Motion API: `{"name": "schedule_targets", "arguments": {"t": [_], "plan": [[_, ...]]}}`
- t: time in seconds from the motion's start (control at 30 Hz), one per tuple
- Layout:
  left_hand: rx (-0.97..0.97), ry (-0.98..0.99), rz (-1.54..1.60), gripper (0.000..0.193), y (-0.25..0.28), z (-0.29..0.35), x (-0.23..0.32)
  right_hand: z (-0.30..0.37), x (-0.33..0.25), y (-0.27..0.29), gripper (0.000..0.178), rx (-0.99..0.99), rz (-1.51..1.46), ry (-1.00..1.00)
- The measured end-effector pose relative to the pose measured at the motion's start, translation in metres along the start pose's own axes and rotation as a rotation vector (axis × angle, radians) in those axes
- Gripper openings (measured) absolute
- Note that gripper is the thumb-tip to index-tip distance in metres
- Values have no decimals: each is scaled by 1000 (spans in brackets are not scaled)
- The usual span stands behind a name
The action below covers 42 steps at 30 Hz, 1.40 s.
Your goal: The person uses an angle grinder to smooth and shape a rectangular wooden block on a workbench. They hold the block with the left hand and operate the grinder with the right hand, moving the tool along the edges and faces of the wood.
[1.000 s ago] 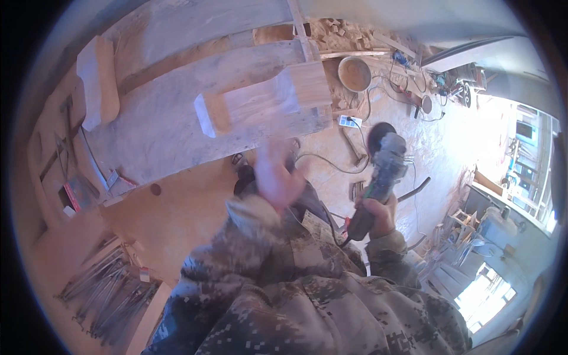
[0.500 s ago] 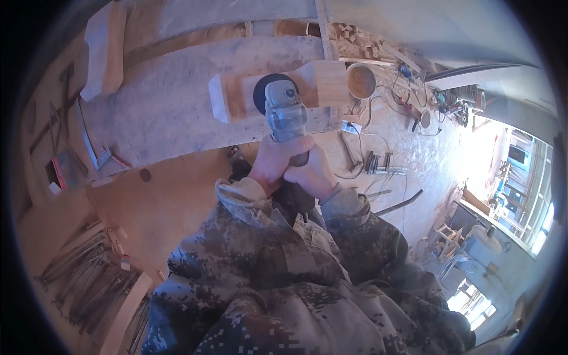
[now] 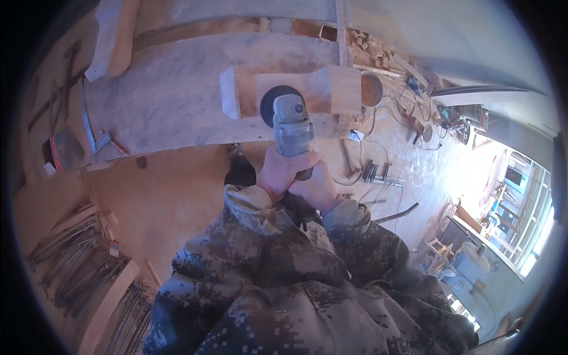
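My left hand [image 3: 277, 173] is wrapped round the grey body of an angle grinder [image 3: 293, 127]. Just behind it, my right hand [image 3: 316, 187] also grips the tool, close against the left. The grinder's round dark disc [image 3: 268, 105] lies over the near edge of a pale wooden block [image 3: 313, 89] with a scooped-out middle. Whether the disc touches the wood cannot be made out. Beneath the block is a worn, dusty workbench [image 3: 171, 89].
Another shaped wooden piece [image 3: 115, 41] lies at the bench's far left. A round wooden disc [image 3: 371, 89] sits by the block's right end. Cables and tools, including metal bars [image 3: 378, 173], lie on the floor to the right. Many thin rods [image 3: 71, 254] are stacked at lower left.
The grinder has come toward me across the block, its disc now nearer the block's near edge. Both hands keep their grip. The whole view has shifted slightly.
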<state>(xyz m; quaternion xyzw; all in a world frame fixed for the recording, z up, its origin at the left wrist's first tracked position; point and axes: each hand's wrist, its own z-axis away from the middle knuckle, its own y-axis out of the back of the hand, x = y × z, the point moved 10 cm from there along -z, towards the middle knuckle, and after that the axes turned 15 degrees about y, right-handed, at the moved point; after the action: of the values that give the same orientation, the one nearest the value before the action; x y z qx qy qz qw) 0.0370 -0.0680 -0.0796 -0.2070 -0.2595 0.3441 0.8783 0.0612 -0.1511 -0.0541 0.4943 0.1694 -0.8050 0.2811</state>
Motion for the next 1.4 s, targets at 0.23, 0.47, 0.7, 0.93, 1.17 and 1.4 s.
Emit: {"name": "schedule_targets", "arguments": {"t": [0.23, 0.47, 0.7, 0.93, 1.17, 1.4], "plan": [[31, 14, -23, 25, -3, 13, 4, 11, 3, 0, 55, 15, -35, 33], [128, -40, -39, 20, 4, 31, 23, 2, -10, -14, 66, -47, -89, 48], [145, -67, -24, 21, 9, 32, 24, -2, -14, -18, 64, -88, -88, 6], [76, -38, 34, 22, 8, 12, 7, -3, -13, -10, 55, -76, 40, 74], [-4, -33, 29, 22, -7, 7, 5, 4, -17, -2, 51, -5, -1, 103], [164, -91, -31, 23, 3, 32, 26, -3, -13, -7, 62, -32, -42, 95]]}}
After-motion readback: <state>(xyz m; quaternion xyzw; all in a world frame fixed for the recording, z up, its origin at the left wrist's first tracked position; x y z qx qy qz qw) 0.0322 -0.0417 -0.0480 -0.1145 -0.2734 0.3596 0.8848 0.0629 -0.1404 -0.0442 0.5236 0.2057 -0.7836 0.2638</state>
